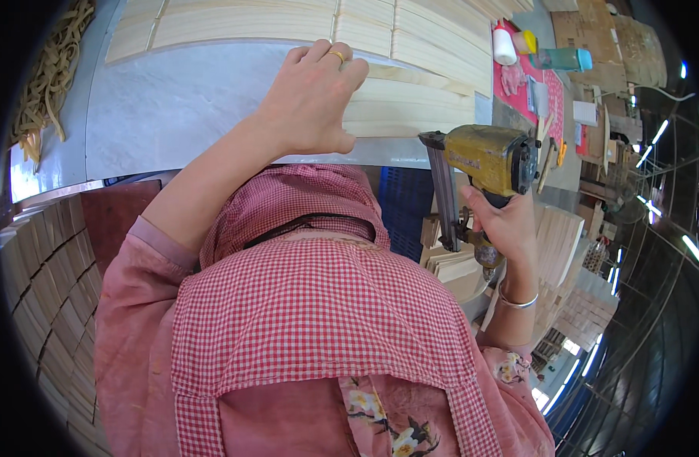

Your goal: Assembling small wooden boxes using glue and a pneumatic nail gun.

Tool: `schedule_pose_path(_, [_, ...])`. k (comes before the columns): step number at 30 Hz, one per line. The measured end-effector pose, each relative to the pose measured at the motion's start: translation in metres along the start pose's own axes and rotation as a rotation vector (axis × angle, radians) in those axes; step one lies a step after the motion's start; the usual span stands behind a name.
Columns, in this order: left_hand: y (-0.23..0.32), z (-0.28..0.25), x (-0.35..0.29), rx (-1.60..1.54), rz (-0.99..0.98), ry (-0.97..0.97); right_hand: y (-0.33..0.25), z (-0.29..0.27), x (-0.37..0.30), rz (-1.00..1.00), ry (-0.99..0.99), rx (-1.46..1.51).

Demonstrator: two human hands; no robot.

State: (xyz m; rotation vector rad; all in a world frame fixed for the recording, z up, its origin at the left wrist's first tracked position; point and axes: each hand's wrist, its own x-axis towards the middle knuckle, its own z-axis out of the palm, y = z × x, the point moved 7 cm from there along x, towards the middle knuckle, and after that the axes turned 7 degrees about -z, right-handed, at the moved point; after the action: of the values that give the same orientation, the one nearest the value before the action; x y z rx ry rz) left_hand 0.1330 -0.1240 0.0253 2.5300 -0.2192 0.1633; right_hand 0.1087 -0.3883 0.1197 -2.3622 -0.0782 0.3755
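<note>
My right hand (505, 221) is wrapped round the handle of a yellow and black nail gun (483, 148), held at the table's near edge with its long magazine pointing down toward me. The gun's nose is beside the right end of a set of pale wooden slats (410, 107), with a small gap apparent. My left hand (311, 95) spans the left end of these slats, its fingers curled at the far side and its thumb at the near side. The palm hides the slats' left ends, and the fingertips are partly hidden.
More wooden boards (243, 23) lie along the table's far side. A white bottle with a red cap (504, 46) and a teal bottle (559, 59) are at the right. Tangled straps (56, 68) hang at the left, above stacked wood (48, 266). A blue crate (404, 206) sits below the table edge.
</note>
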Motion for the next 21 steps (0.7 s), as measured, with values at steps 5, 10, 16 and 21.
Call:
schedule_pose_path(5, [-0.022,-0.003,-0.019,-0.166,0.032,0.020,-0.022,0.010,-0.011,0.035,0.030,-0.046])
schedule_pose_path(10, [-0.039,-0.003,-0.035,-0.387,0.034,-0.004,-0.038,0.037,-0.020,0.017,-0.014,-0.011])
schedule_pose_path(16, [-0.046,0.003,-0.037,-0.527,0.047,-0.015,-0.060,0.066,-0.023,-0.083,-0.074,0.016])
schedule_pose_path(21, [-0.046,0.002,-0.038,-0.528,0.111,0.108,-0.064,0.075,-0.024,-0.044,-0.076,0.019])
